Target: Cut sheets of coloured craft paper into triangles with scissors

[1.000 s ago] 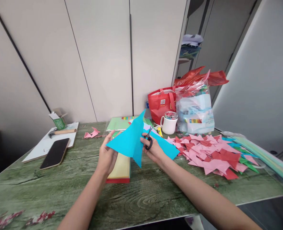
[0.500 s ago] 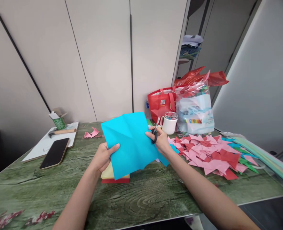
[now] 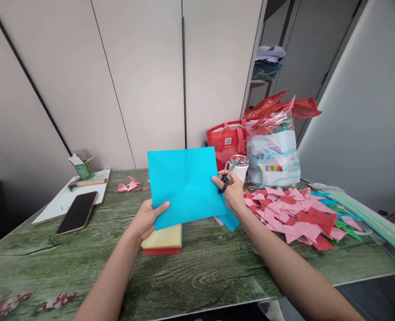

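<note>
A bright blue sheet of paper [image 3: 185,187] is held up above the table, spread nearly flat with faint creases. My left hand [image 3: 147,218] pinches its lower left corner, thumb in front. My right hand [image 3: 233,189] grips its right edge and also holds scissors [image 3: 228,176] with black handles, the blades pointing up. Behind and below the sheet lies a stack of paper [image 3: 163,238], yellow on top with red at the bottom. Another blue paper piece [image 3: 231,221] shows on the table under my right hand.
Folded pink and red paper pieces [image 3: 291,211] are heaped at right, by long paper strips [image 3: 367,218]. Behind stand a white mug [image 3: 240,171], a red bag [image 3: 222,145] and a plastic bag [image 3: 273,156]. A phone [image 3: 77,213], hammer [image 3: 92,182] and small green box [image 3: 82,169] are at left.
The blue sheet has risen slightly, moved right and been pulled flatter and squarer to me. My right hand has shifted right with the scissors; the left hand still holds its corner.
</note>
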A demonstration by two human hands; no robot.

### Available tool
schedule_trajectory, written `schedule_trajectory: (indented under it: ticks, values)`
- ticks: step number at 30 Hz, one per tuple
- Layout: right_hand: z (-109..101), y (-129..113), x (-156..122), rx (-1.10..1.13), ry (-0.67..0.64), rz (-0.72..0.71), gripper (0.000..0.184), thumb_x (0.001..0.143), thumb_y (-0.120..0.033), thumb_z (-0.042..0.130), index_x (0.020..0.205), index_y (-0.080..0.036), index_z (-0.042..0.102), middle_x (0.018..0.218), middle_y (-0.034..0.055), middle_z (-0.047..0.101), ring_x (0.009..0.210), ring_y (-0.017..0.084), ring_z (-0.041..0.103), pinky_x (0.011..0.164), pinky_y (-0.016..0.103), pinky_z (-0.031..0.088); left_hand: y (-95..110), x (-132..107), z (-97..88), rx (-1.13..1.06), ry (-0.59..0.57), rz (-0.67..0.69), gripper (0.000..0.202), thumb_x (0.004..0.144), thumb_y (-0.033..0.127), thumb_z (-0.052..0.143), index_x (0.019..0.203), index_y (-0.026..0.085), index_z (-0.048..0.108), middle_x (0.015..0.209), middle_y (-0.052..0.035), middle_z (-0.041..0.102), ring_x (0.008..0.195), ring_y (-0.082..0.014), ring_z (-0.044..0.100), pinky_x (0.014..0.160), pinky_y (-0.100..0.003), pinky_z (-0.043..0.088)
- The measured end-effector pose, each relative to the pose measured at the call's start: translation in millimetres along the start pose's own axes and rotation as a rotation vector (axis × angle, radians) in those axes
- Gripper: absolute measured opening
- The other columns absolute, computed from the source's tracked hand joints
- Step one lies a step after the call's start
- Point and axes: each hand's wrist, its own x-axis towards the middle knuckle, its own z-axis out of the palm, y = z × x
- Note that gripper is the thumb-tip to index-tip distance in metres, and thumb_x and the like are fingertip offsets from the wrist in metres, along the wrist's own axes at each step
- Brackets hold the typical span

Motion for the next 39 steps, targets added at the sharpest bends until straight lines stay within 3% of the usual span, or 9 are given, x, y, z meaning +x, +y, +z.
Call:
schedule_trajectory:
  ticks: [3, 6, 11, 17, 22, 28, 33, 36, 39]
  values:
    - [-1, -1, 1, -0.028, -0.140, 0.046, 0.041, 0.049, -0.031, 0.076, 0.084, -0.019, 0.057, 0.070, -0.0025, 0.052, 0.063, 0.011, 0.048, 0.054, 0.022, 0.036, 1, 1, -1.7, -0.023, 0.128, 0.025, 0.043, 0.063, 0.025, 0.072, 0.102, 0.014, 0.059, 0.102, -0.0127, 0.066, 0.088, -0.0291, 0.063, 0.076, -0.042, 0.052]
    - [-3, 1, 2, -0.084, -0.220, 0.097, 0.042, 0.047, -0.030, 0.077, 0.083, -0.019, 0.058, 0.069, -0.0029, 0.052, 0.061, 0.011, 0.048, 0.052, 0.022, 0.034, 4, 1, -2.1, -0.048, 0.167, 0.047, 0.046, 0.060, 0.025, 0.073, 0.102, 0.014, 0.058, 0.103, -0.0127, 0.066, 0.088, -0.0296, 0.063, 0.076, -0.043, 0.052]
    - [-6, 2, 3, -0.066, -0.193, 0.143, 0.042, 0.046, -0.029, 0.078, 0.082, -0.019, 0.059, 0.066, -0.0038, 0.052, 0.055, 0.008, 0.045, 0.046, 0.020, 0.031, 6, -1, -0.5, -0.040, 0.086, 0.045, 0.047, 0.058, 0.020, 0.075, 0.101, 0.013, 0.059, 0.104, -0.0129, 0.065, 0.091, -0.0303, 0.062, 0.079, -0.044, 0.051]
    - [-8, -1, 5, -0.068, -0.202, 0.186, 0.045, 0.041, -0.029, 0.080, 0.079, -0.017, 0.059, 0.063, -0.0038, 0.053, 0.051, 0.008, 0.045, 0.043, 0.020, 0.030, 6, 1, 1.3, -0.040, 0.224, 0.032, 0.040, 0.053, 0.017, 0.077, 0.090, 0.010, 0.062, 0.091, -0.0138, 0.069, 0.082, -0.0300, 0.065, 0.073, -0.042, 0.053]
    - [-7, 2, 5, -0.045, -0.164, 0.203, 0.048, 0.038, -0.031, 0.081, 0.078, -0.017, 0.058, 0.061, -0.0044, 0.052, 0.051, 0.009, 0.046, 0.044, 0.021, 0.032, 7, 1, 2.1, -0.094, 0.203, 0.009, 0.032, 0.060, 0.019, 0.073, 0.088, 0.009, 0.062, 0.091, -0.0149, 0.069, 0.081, -0.0291, 0.065, 0.073, -0.042, 0.054]
    - [-6, 1, 4, -0.045, -0.116, 0.162, 0.045, 0.042, -0.033, 0.079, 0.079, -0.017, 0.059, 0.059, -0.0045, 0.052, 0.051, 0.008, 0.045, 0.043, 0.020, 0.031, 4, 0, 3.2, -0.151, 0.024, 0.015, 0.031, 0.066, 0.009, 0.067, 0.097, 0.012, 0.060, 0.104, -0.0127, 0.065, 0.096, -0.0298, 0.059, 0.084, -0.051, 0.047]
    - [-7, -9, 4, -0.142, -0.160, 0.197, 0.046, 0.052, -0.044, 0.073, 0.086, -0.016, 0.057, 0.058, -0.0030, 0.054, 0.050, 0.010, 0.048, 0.044, 0.022, 0.038, 7, 2, 2.6, -0.210, 0.094, 0.126, 0.019, 0.068, 0.006, 0.064, 0.086, 0.010, 0.062, 0.096, -0.0112, 0.068, 0.096, -0.0284, 0.060, 0.091, -0.051, 0.042]
    - [-4, -19, -3, -0.225, -0.245, 0.216, 0.044, 0.056, -0.046, 0.070, 0.085, -0.017, 0.054, 0.060, -0.0008, 0.057, 0.057, 0.014, 0.055, 0.048, 0.025, 0.042, 11, 1, 2.5, -0.256, 0.136, 0.221, 0.021, 0.066, 0.006, 0.066, 0.086, 0.011, 0.062, 0.094, -0.0092, 0.068, 0.096, -0.0283, 0.060, 0.092, -0.053, 0.040]
    - [5, -29, -24, -0.198, -0.498, 0.345, 0.036, 0.062, -0.046, 0.066, 0.082, -0.019, 0.052, 0.063, 0.0005, 0.061, 0.059, 0.015, 0.057, 0.050, 0.025, 0.042, 13, 1, 2.9, -0.258, 0.184, 0.293, 0.023, 0.064, 0.009, 0.069, 0.086, 0.012, 0.062, 0.090, -0.0062, 0.069, 0.092, -0.0273, 0.062, 0.092, -0.053, 0.040]
